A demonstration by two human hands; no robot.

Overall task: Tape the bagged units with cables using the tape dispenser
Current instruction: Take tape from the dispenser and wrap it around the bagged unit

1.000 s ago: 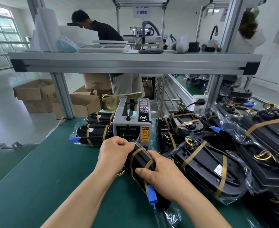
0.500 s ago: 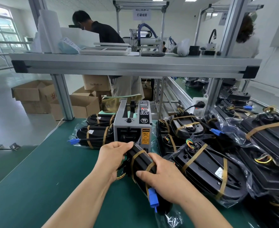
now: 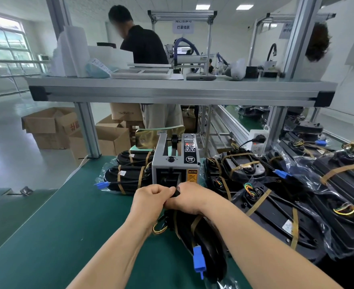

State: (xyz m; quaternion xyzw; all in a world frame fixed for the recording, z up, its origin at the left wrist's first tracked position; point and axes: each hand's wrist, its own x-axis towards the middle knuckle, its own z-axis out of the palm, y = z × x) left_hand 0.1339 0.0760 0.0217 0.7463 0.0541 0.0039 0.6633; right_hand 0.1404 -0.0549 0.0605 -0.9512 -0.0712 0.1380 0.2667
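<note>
**Bench entry: both hands meeting at the tape dispenser's mouth**

Item 1. Tape dispenser (image 3: pixel 175 163), grey, upright on the green bench mat (image 3: pixel 47 226). Readable on it: a round badge "SEMI" (image 3: pixel 189 159) and a yellow label "CAUTION" (image 3: pixel 192 175).

Item 2. My left hand (image 3: pixel 151 200) and right hand (image 3: pixel 189 197), directly in front of the dispenser's outlet. Their fingers are curled and the fingertips meet on a small dark piece (image 3: pixel 177 192). I cannot tell what that piece is.

Item 3. Bagged unit (image 3: pixel 205 236), the work piece. It lies on the mat in front of the dispenser, under my right wrist, with tan tape bands round it and a blue connector (image 3: pixel 199 260) at its near end.

Item 4. Taped units (image 3: pixel 126 178) left of the dispenser, and a pile of bagged units (image 3: pixel 276 215) to its right.

Item 5. Behind the dispenser: a carton marked "75x38x40 cm" (image 3: pixel 126 112) and a hanging sign "灯罩组装" (image 3: pixel 183 27).

Change noted: half a second ago my hands were apart, the right one laid over the unit's middle. Now the right hand is off it and against the left at the outlet.
</note>
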